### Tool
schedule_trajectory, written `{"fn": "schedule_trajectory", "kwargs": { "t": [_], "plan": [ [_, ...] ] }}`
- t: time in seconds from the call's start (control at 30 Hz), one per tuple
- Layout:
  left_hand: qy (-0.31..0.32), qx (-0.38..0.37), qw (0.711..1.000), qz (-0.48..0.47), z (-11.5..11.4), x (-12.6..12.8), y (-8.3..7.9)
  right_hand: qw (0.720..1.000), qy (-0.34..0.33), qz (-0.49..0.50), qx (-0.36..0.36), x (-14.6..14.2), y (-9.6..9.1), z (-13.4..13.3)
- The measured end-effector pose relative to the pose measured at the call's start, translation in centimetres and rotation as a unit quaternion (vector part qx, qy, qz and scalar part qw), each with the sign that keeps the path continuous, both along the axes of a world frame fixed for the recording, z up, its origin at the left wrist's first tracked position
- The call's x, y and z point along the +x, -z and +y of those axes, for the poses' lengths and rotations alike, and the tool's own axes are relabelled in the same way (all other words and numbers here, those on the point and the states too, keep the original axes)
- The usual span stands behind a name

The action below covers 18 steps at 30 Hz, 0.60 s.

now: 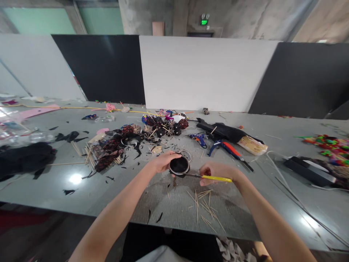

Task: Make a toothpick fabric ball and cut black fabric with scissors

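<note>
My left hand (166, 162) is closed around the left side of a small round cup (179, 165), which has a pale rim and a black inside. Dark material shows along the cup's lower edge. In my right hand (208, 173) is a pair of yellow-handled scissors (218, 178), seen nearly edge-on. Their dark blades point left and reach the cup's lower right edge; whether they are spread I cannot tell. Just behind the cup lies a thin pale ring (187, 154). Thin wooden sticks (205, 205) are scattered on the table in front of my hands.
Blue glue guns, one large (229, 148) and one small (201, 139), lie beyond my right hand, near black cloth (223, 131). Dark balls with sticks (160, 125) are heaped behind the cup. Cables (289, 189) cross the right side. White and black panels (199, 72) stand behind.
</note>
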<state>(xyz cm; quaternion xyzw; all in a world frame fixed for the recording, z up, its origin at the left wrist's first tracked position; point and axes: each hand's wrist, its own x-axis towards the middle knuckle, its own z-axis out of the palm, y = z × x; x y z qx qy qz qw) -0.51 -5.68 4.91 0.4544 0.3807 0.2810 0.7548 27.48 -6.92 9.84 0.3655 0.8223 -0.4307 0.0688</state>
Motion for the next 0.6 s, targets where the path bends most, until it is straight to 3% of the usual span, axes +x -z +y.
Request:
{"fn": "schedule_trajectory", "kwargs": {
  "t": [0.23,0.6],
  "plan": [
    [0.004,0.000,1.000,0.010,-0.1,0.0,-0.4,0.999,-0.029,0.000,0.029,0.4,1.2,0.7],
    [-0.013,0.005,0.999,0.029,-0.1,0.0,-0.1,0.998,-0.036,0.012,0.056,0.5,1.3,0.9]
  ]
}}
